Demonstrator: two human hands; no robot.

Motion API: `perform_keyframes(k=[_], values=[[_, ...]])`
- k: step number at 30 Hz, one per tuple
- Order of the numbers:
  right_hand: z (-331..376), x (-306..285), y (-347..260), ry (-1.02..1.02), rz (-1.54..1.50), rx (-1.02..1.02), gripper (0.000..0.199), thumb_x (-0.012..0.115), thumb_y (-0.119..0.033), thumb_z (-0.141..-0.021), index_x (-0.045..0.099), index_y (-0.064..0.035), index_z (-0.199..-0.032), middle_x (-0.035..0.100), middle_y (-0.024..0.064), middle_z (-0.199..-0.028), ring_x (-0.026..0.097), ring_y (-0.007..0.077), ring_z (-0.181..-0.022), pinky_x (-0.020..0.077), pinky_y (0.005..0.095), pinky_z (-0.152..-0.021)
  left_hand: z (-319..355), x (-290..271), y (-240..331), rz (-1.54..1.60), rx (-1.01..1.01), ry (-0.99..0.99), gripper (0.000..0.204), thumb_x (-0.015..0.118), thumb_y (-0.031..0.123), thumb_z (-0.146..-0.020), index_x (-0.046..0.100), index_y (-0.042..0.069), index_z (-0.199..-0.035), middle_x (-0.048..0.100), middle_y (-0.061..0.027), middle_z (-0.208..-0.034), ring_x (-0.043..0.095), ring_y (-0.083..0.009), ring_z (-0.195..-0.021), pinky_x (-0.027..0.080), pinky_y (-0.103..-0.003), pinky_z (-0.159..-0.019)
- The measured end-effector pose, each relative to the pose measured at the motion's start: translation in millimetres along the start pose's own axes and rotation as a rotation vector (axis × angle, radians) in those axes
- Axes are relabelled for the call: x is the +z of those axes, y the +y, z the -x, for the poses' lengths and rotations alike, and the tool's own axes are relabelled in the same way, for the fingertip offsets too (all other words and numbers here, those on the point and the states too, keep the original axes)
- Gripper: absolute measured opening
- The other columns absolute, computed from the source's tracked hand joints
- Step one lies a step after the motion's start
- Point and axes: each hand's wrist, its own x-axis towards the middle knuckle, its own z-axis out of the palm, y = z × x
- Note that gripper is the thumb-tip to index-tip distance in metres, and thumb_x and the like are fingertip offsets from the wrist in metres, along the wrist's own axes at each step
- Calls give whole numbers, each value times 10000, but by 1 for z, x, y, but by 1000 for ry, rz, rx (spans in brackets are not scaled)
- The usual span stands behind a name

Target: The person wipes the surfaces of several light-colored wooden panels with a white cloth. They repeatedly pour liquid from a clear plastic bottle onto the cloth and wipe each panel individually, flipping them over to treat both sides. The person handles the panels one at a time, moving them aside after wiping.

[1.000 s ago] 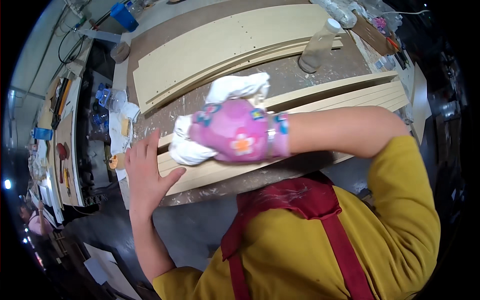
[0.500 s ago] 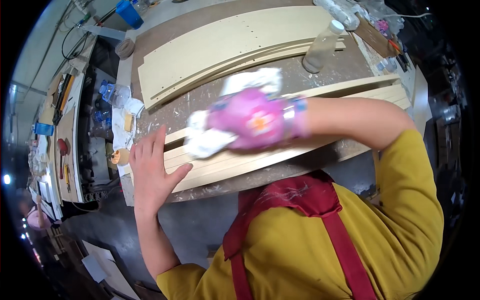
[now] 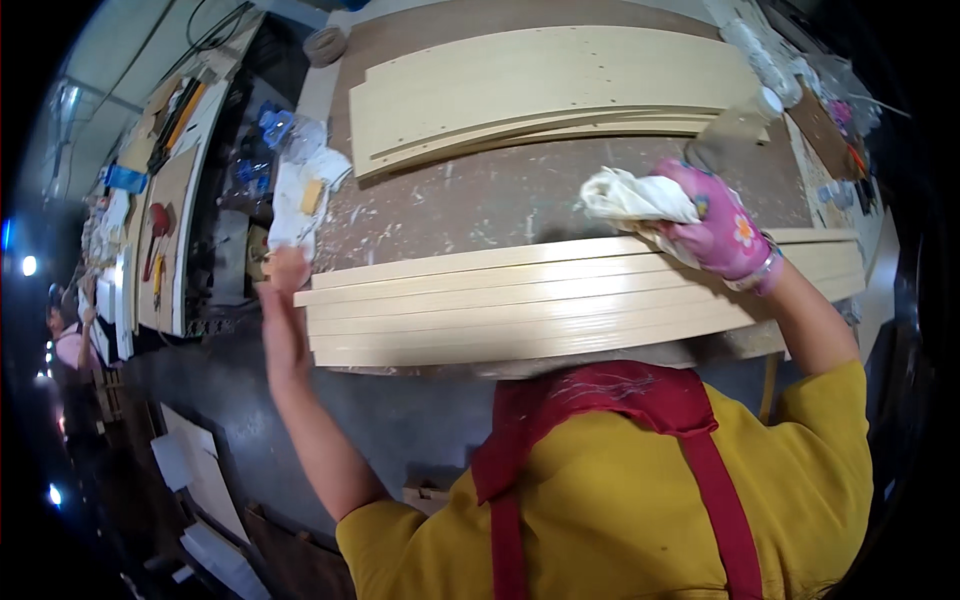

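My right hand, in a pink flowered glove, is closed on a bunched white cloth. It is over the right part of a row of long pale wooden boards, lying edge to edge along the near side of the workbench. The cloth hangs at the far edge of the row. My bare left hand is upright beside the row's left end; motion blurs its fingers, and I cannot tell whether it touches the boards.
Wide pale panels with small holes are stacked farther back on the brown workbench. A clear bottle with a white cap stands at their right. A yellowish block lies on white cloth at the left edge. A side bench holds tools.
My right hand has swung right with the cloth. My left hand has come off the boards' top to their left end. The dark gap between the far boards has closed up.
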Motion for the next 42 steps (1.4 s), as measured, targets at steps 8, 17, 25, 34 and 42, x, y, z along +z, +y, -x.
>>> perform_keyframes(k=[8,17,25,34,42], values=[[-7,-1,-2,-58,-220,132,263,632,-95,-793,599,-5,-1037,617,87,-922,587,174,-850,465,302,-775,3,36,-29,384,-35,-263,907,216,717,-896,331,-27,-1402,405,-224,-1405,381,-307,-1308,288,-413,-1098],[-2,-28,-8,-184,-435,121,300,672,-108,-779,601,-47,-1064,618,56,-884,583,156,-831,469,299,-770,4,31,-43,670,-111,-76,600,260,474,-991,557,-37,-1092,632,-171,-1037,584,-270,-997,443,-396,-930],[-65,62,-63,-288,222,-650,328,660,-208,-745,567,-55,-1020,570,144,-929,608,322,-845,513,430,-681,-2,25,-57,329,50,-104,426,340,357,-995,575,12,-1084,644,-112,-973,610,-233,-914,485,-353,-859],[-159,139,-123,-501,-117,-404,302,626,-246,-869,563,-67,-1104,647,134,-832,668,257,-748,550,398,-663,24,38,-37,470,-14,165,522,304,387,-1010,419,14,-1357,536,-104,-1290,515,-219,-1186,395,-340,-1010],[-114,151,-150,-440,243,-940,341,660,-152,-734,551,-75,-1047,595,133,-955,637,303,-854,522,431,-681,31,47,-44,789,-120,121,515,337,367,-996,410,9,-1360,553,-132,-1244,522,-228,-1167,398,-381,-1009]])
